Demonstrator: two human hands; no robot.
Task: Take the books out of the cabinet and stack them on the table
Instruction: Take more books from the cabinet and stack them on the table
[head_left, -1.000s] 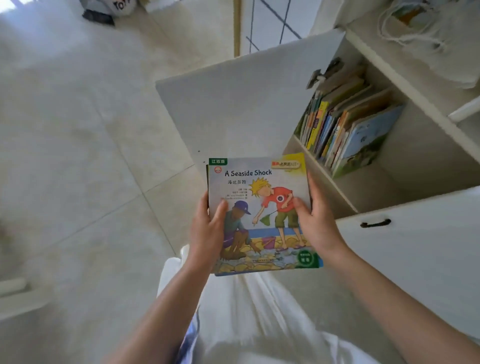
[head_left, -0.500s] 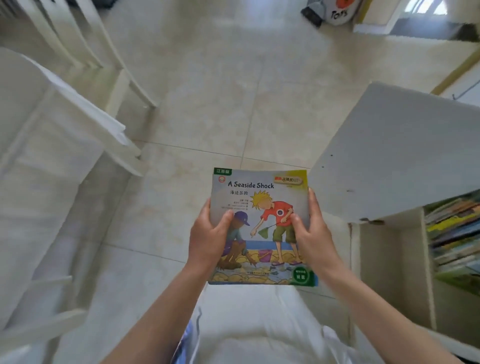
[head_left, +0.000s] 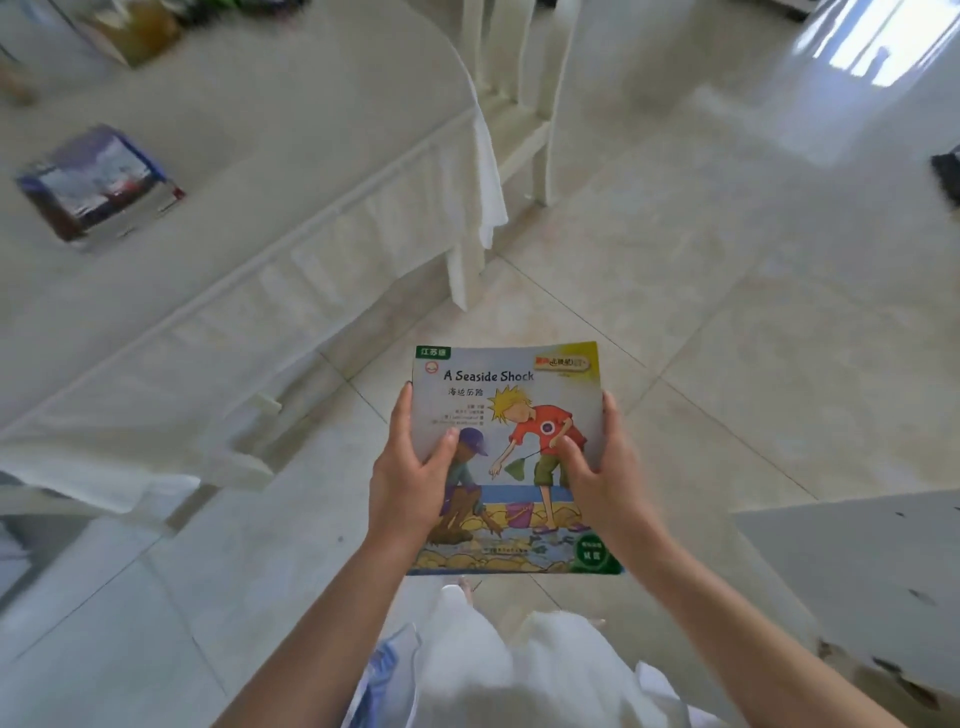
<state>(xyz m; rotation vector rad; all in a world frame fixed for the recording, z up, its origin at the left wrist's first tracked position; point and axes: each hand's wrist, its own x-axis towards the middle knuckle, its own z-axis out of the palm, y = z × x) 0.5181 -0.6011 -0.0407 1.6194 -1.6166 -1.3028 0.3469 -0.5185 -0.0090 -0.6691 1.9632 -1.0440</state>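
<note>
I hold a thin picture book, "A Seaside Shock" (head_left: 511, 410), flat in front of me above the tiled floor. My left hand (head_left: 410, 478) grips its left edge with the thumb on the cover. My right hand (head_left: 602, 467) grips the right edge the same way. A stack of books (head_left: 98, 184) lies on the white-clothed table (head_left: 270, 130) at the upper left, blurred. The cabinet's open white door (head_left: 872, 571) shows at the lower right; the shelves are out of view.
White chairs (head_left: 524, 104) stand at the table's far end. A white chair (head_left: 156, 457) sits at the table's near side, left of me. A blurred box (head_left: 135, 31) lies on the table's far part. Bare tile floor (head_left: 727, 291) stretches ahead and right.
My view has swung left, away from the cabinet shelves toward the table. The book stays held in both hands the same way.
</note>
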